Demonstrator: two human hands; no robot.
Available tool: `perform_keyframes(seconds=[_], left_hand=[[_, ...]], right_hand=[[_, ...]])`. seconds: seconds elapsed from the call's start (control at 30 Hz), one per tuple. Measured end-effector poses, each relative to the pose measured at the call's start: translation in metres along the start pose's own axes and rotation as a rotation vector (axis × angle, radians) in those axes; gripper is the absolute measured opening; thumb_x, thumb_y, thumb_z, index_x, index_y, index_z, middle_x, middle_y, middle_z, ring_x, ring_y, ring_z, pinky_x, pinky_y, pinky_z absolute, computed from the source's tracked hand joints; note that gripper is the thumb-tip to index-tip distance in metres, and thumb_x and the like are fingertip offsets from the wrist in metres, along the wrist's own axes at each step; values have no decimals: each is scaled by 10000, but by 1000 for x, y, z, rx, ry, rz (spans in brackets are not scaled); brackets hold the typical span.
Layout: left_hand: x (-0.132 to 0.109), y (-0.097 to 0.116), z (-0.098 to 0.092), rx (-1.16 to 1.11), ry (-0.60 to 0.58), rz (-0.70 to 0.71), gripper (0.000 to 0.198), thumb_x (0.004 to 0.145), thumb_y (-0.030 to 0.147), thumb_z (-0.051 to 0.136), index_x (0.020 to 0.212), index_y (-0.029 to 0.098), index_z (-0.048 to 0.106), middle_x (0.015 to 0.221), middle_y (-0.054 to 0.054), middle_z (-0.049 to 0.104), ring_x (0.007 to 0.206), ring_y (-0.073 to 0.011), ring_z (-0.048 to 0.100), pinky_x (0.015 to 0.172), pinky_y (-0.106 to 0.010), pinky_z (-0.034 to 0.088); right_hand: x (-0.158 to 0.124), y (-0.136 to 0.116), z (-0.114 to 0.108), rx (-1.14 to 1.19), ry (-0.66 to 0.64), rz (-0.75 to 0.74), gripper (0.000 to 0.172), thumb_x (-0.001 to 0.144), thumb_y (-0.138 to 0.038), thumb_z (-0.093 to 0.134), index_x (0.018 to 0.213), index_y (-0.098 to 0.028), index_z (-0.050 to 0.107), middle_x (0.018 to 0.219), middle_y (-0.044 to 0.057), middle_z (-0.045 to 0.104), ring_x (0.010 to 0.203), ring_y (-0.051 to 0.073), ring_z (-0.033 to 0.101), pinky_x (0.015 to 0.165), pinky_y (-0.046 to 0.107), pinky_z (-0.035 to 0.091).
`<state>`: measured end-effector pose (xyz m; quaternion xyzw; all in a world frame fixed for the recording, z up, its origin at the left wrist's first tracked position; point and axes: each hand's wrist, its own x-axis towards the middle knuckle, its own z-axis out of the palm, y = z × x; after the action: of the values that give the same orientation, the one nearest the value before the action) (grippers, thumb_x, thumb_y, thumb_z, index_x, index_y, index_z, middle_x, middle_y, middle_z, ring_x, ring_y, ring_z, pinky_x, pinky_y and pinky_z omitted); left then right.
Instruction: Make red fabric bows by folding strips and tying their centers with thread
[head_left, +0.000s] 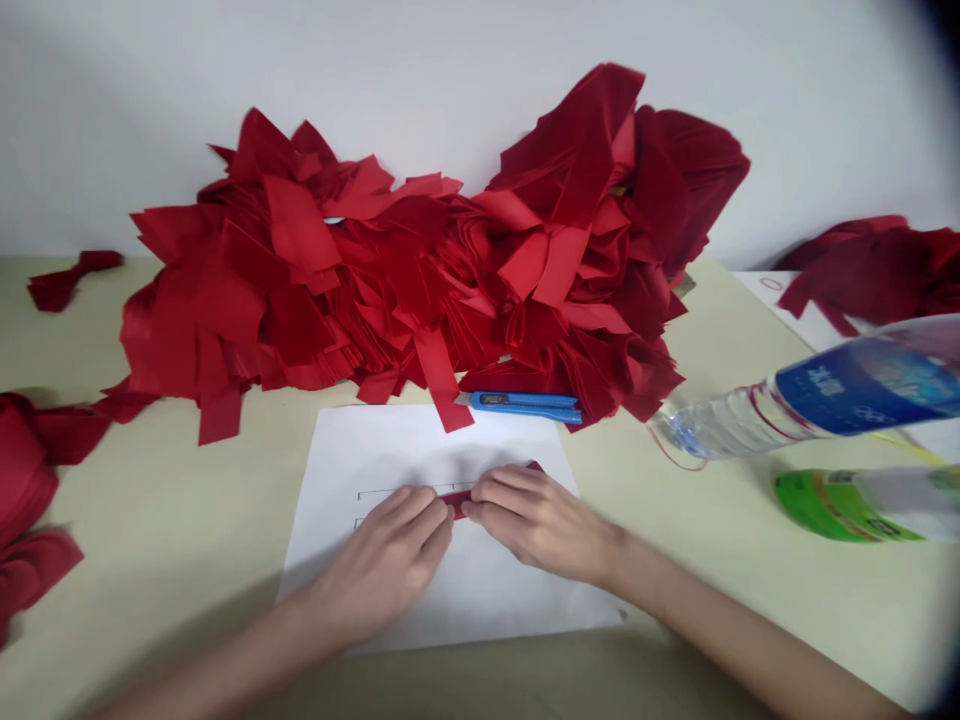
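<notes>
Both hands meet over a white sheet of paper (525, 600) marked with thin drawn lines. Between them is a red fabric strip (454, 503), mostly covered by my fingers. My left hand (401, 550) pinches its left part, fingers closed. My right hand (536, 520) pinches it just to the right, and a dark red corner shows above that hand's knuckles. Just beyond the paper's far edge lies a blue utility knife (521, 404), touching a large heap of red fabric strips (390, 270).
Two bottles lie at the right: a clear water bottle (787, 405) with a blue label and a green-labelled bottle (840, 505). More red strips sit at the left edge (26, 490) and far right (885, 265). A pale wall (420, 70) rises behind the table.
</notes>
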<state>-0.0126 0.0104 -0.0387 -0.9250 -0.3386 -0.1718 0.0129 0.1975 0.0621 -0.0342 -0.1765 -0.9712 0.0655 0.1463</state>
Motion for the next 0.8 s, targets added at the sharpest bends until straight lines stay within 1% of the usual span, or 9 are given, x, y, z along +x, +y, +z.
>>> perform_keyframes(seconds=[0.13,0.23,0.33,0.4,0.47,0.53,0.6,0.73,0.8], left_hand=[[0,-1,5,-36,-2,-31,242,880,18,393,809,116,602,726,-59,563,704,-197,477,604,-342,412],[1,-4,7,-90,-48,-83,221,870,24,424,782,133,595,709,-40,544,698,-188,470,614,-336,407],[4,-5,4,-111,-92,-110,198,860,41,458,767,147,597,708,-33,552,707,-187,481,630,-337,402],[9,-6,0,-96,-96,-126,186,869,88,471,750,153,599,702,-33,561,711,-191,489,653,-350,402],[14,-5,-4,-65,-92,-147,192,879,154,482,725,154,596,697,-35,568,722,-198,496,678,-365,402],[19,-5,-7,-32,-94,-164,217,885,201,489,698,156,589,682,-34,567,723,-200,500,687,-369,399],[21,-4,-8,-13,-105,-172,225,889,211,493,692,162,588,666,-28,563,711,-195,502,685,-363,393],[18,-4,-4,7,-124,-141,176,878,143,496,739,162,602,695,-31,575,730,-197,504,698,-363,379],[15,-5,-1,16,-137,-110,178,869,100,487,745,156,602,716,-36,582,752,-202,501,699,-363,370]], right_hand=[[3,1,-3,-32,-3,-6,184,925,-165,467,861,-116,632,758,35,598,723,155,499,648,302,439],[4,1,0,-100,23,-26,202,923,-154,466,791,-126,616,728,28,586,698,152,495,627,304,420],[3,-1,6,-236,51,-90,163,888,-112,498,759,-125,598,728,37,584,688,166,502,612,316,403],[3,-2,11,-325,83,-126,151,866,-96,512,737,-126,584,708,38,576,658,169,497,589,317,388],[3,-3,14,-370,113,-130,164,865,-102,507,717,-133,570,681,33,562,633,164,489,572,313,379],[4,-3,15,-373,121,-108,167,876,-118,493,728,-135,569,671,29,552,636,163,491,578,313,387],[6,-3,15,-360,117,-82,166,885,-133,484,747,-134,577,667,27,547,643,164,493,583,314,393],[8,-1,15,-325,102,-45,168,876,-153,508,727,-135,583,656,24,538,638,171,488,571,318,388],[8,-1,15,-285,84,-26,160,883,-157,506,754,-127,596,680,31,552,661,174,496,606,324,404]])
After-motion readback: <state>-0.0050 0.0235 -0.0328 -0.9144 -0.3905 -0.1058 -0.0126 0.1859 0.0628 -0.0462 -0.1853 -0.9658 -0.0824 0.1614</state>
